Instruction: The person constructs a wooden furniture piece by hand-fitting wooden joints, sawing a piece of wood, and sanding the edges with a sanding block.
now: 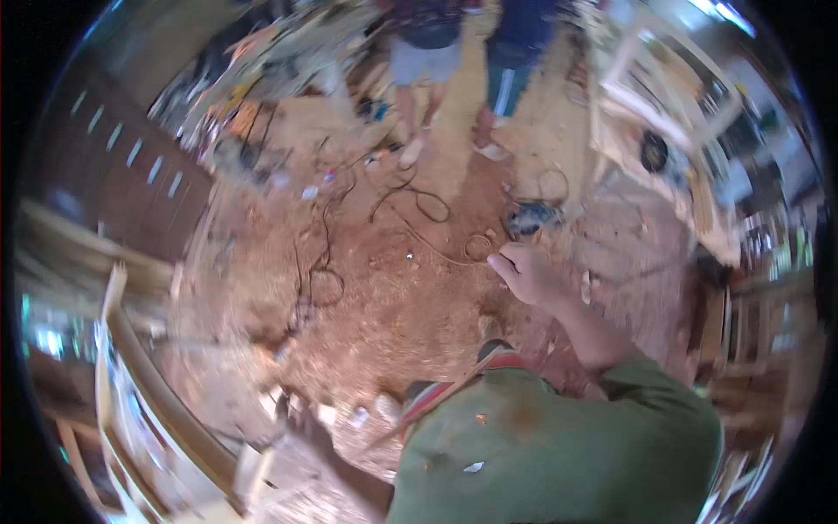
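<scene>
My right hand hangs in front of my body over the sawdust floor, fingers loosely curled, with nothing visible in it. My left hand reaches down at the lower left and touches a pale wooden piece beside a curved wooden frame; the blur hides whether it grips it. My green shirt fills the lower middle, and my striped sandals show just above it.
Black cables loop across the floor near a dark power tool. Two people stand at the top, legs and feet visible. Pale wooden frames stand at the right, cluttered tools at the upper left.
</scene>
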Motion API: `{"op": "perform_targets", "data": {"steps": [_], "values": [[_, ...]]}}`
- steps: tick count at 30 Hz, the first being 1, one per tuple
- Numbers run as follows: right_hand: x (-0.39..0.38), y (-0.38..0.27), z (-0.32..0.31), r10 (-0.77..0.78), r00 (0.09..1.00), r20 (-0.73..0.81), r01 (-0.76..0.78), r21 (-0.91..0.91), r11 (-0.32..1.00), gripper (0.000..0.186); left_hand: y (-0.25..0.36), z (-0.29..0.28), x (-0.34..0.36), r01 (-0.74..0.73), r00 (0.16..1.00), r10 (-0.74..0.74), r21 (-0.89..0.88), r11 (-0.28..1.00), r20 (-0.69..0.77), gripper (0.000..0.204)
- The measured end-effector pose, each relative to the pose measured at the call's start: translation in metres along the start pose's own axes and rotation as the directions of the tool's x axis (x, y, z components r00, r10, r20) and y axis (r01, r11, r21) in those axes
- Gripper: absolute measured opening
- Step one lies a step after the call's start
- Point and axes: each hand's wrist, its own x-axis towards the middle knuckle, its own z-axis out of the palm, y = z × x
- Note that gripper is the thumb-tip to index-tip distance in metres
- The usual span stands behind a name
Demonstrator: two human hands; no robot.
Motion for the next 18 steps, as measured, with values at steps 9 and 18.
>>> {"op": "perform_targets", "data": {"steps": [9,18], "values": [[0.078,0.076,0.047,0.015,0.803,0.596,-0.230,0.287,0.930,0.017,0.124,0.167,-0.051,0.014,0.796,-0.328,0.527,0.850,0.509,0.053],[0.207,0.219,0.137,-0.067,0.455,0.888,-0.130,0.140,0.982,0.012,0.101,0.243,-0.103,0.224,0.892,-0.409,0.597,0.770,0.194,0.028]]}}
